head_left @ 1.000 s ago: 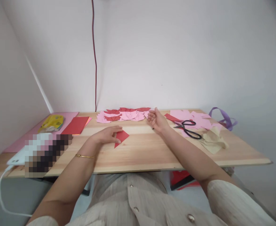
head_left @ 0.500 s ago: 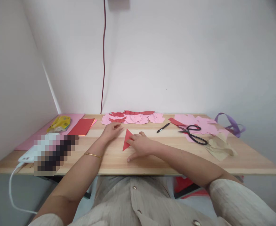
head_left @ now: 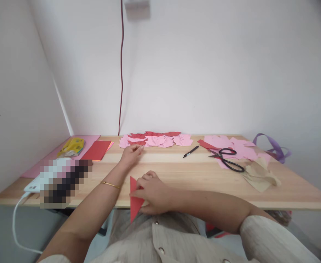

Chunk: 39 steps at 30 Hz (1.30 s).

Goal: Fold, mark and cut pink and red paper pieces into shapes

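A red folded paper triangle (head_left: 135, 204) is pinched in my right hand (head_left: 155, 191) at the table's front edge, its lower tip reaching past the edge. The fingers and thumb close on its right side and hide part of it. My left hand (head_left: 132, 154) is farther back on the table, with its fingers curled together and no object showing in them. Just beyond the left hand lie pink cut paper pieces (head_left: 155, 141) and red cut paper pieces (head_left: 172, 134) in overlapping rows.
Right of centre are a black pen (head_left: 191, 151), black-handled scissors (head_left: 233, 166), pink paper scraps (head_left: 244, 148), a crumpled beige sheet (head_left: 260, 177) and a purple ribbon (head_left: 279, 151). On the left sit red sheets (head_left: 97, 150), a yellow packet (head_left: 72, 147) and a white corded device (head_left: 33, 185).
My right hand has drawn the red paper triangle from mid-table toward me and to the left, lifting it to the front edge. My left hand's fingers have curled in.
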Available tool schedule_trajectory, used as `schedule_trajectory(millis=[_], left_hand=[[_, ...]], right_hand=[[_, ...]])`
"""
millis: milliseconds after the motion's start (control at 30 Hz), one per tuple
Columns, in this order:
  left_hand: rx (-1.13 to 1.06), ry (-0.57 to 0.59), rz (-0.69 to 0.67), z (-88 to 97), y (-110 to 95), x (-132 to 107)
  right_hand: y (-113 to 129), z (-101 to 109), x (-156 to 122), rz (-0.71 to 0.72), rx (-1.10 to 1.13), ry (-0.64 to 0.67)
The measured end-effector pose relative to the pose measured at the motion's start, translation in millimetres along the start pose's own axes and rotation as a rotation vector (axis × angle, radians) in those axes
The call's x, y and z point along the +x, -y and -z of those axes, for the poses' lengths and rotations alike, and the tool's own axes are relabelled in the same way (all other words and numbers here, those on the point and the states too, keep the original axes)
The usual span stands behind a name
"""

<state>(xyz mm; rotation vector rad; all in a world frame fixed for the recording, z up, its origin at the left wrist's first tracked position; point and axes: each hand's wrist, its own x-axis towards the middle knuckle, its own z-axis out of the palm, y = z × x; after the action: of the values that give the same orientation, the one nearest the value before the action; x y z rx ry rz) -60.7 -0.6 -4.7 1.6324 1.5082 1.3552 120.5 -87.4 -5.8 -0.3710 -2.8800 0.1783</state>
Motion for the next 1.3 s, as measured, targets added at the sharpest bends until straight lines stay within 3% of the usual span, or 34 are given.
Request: schedule_trajectory(millis=[133, 200, 267, 333, 433, 500, 800, 967, 1100, 1300], left_hand=[[-0.119, 0.043, 0.053, -0.6, -3, -2], [-0.288, 0.07, 0.122, -1.3, -4, -2], [-0.496, 0.125, 0.191, -2.8, -4, -2], [-0.641, 0.216, 0.228, -5.3, -4, -3], [-0.643, 0.332, 0.208, -10.1, -4, -7], [-0.592, 0.341, 0.184, -13.2, -5, -10], [-0.561, 0.128, 0.176, -13.2, -8, -6], [-0.565, 0.149, 0.225, -14.0, -12, -8], [-0.533, 0.129, 0.187, -13.9, -12, -8], [-0.53, 0.152, 0.19, -14.6, -11, -8]], right_hand=[[-5, -2, 6, 0.007, 0.387, -0.088], [-20, 3, 11, -0.117, 0.669, -0.173], [-42, 11, 14, -0.314, 0.87, -0.389], [-64, 17, 15, -0.398, 0.961, -0.53], [-88, 18, 14, -0.467, 0.943, -0.648], [-95, 16, 13, -0.534, 0.907, -0.672], [-115, 10, 12, -0.534, 1.083, -0.717], [-117, 6, 13, -0.566, 1.072, -0.748], [-116, 4, 13, -0.565, 1.081, -0.738], [-115, 3, 12, -0.447, 1.132, -0.776]])
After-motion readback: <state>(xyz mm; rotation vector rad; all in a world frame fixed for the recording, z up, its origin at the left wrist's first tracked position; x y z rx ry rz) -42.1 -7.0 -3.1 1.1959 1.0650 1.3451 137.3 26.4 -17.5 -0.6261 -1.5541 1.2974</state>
